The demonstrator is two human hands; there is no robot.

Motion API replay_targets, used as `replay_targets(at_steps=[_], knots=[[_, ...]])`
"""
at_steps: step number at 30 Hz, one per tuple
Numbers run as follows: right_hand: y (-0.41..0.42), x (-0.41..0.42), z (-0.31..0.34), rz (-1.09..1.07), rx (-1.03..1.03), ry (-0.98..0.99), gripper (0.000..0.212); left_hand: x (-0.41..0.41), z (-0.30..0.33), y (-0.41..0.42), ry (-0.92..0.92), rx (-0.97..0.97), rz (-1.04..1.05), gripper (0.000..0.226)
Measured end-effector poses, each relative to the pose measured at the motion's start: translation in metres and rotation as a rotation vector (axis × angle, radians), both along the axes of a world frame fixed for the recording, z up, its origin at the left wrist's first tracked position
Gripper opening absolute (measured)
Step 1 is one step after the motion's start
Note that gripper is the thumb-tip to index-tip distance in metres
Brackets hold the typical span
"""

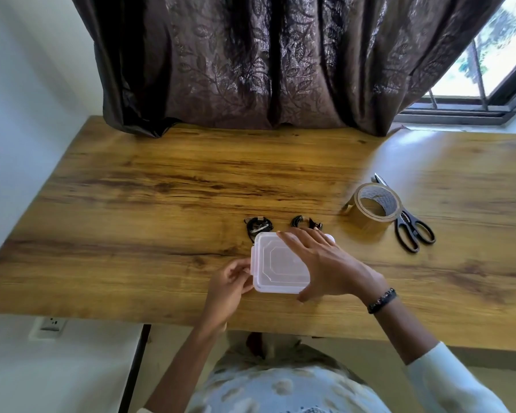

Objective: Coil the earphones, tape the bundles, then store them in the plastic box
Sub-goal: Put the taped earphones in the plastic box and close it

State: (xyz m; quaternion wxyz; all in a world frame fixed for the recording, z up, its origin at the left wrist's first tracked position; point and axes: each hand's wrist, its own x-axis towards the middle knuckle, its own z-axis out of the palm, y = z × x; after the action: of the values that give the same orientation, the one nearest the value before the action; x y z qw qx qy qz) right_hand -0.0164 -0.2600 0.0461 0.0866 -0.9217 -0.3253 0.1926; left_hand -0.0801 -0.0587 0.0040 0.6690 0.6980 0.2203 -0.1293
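A translucent plastic box (276, 263) with its lid on sits near the front middle of the wooden table (161, 189). My left hand (231, 283) pinches the clip on the box's left side. My right hand (322, 263) lies flat over the right part of the lid, fingers straight, thumb down at the box's front right corner. Just behind the box lie two black coiled earphone bundles, one at the left (258, 226) with pale tape on it, one at the right (306, 225) partly hidden by my fingertips.
A roll of brown tape (373, 208) stands to the right, with black-handled scissors (411, 231) right behind and beside it. A dark curtain (265, 64) hangs over the table's far edge. A window (495, 55) is at the upper right.
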Motion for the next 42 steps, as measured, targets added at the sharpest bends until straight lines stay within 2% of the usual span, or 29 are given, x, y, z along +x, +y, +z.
replay_targets(at_steps=[6, 14, 17, 20, 22, 25, 27, 29, 31, 32, 35, 36, 38, 40, 42], knots=[[-0.004, 0.002, 0.004, 0.012, 0.012, -0.005, 0.124, 0.006, -0.004, -0.005, 0.078, -0.007, 0.054, 0.024], [-0.014, 0.006, 0.015, -0.031, 0.147, 0.075, 0.125, 0.010, -0.008, -0.005, 0.057, 0.077, 0.056, 0.024], [-0.024, 0.007, 0.022, -0.091, 0.239, 0.090, 0.124, 0.009, -0.010, -0.002, 0.058, 0.086, 0.053, 0.024], [-0.044, 0.007, 0.030, -0.239, 0.421, 0.165, 0.120, 0.007, -0.009, 0.000, 0.041, 0.107, 0.058, 0.020], [-0.062, 0.005, 0.034, -0.365, 0.570, 0.291, 0.113, 0.004, -0.005, -0.001, -0.023, 0.224, 0.069, 0.019], [-0.085, -0.008, 0.031, -0.513, 0.820, 0.508, 0.097, -0.001, 0.012, -0.011, -0.273, 0.458, 0.110, 0.024], [-0.100, -0.020, 0.020, -0.626, 0.944, 0.574, 0.087, -0.006, 0.027, -0.025, -0.415, 0.470, 0.085, 0.020], [-0.111, -0.033, 0.008, -0.773, 1.137, 0.691, 0.075, -0.010, 0.043, -0.043, -0.402, 0.358, -0.043, 0.017], [-0.119, -0.047, -0.006, -1.001, 1.400, 0.811, 0.051, -0.010, 0.053, -0.063, -0.279, 0.206, -0.288, 0.016], [-0.124, -0.053, -0.012, -1.084, 1.536, 0.866, 0.047, -0.010, 0.055, -0.075, -0.216, 0.152, -0.416, 0.017], [-0.134, -0.066, -0.027, -1.070, 1.790, 1.168, 0.059, -0.009, 0.053, -0.109, -0.138, 0.066, -0.679, 0.031], [-0.143, -0.068, -0.034, -1.176, 1.750, 1.116, 0.061, -0.008, 0.052, -0.118, -0.137, 0.079, -0.748, 0.037], [-0.145, -0.076, -0.031, -1.239, 1.732, 1.055, 0.060, -0.007, 0.049, -0.134, -0.139, 0.153, -0.903, 0.047], [-0.142, -0.071, -0.032, -1.242, 1.716, 1.153, 0.056, -0.005, 0.044, -0.143, -0.126, 0.231, -1.027, 0.053], [-0.147, -0.069, -0.036, -1.286, 1.555, 0.977, 0.047, -0.004, 0.038, -0.147, -0.105, 0.291, -1.097, 0.055]])
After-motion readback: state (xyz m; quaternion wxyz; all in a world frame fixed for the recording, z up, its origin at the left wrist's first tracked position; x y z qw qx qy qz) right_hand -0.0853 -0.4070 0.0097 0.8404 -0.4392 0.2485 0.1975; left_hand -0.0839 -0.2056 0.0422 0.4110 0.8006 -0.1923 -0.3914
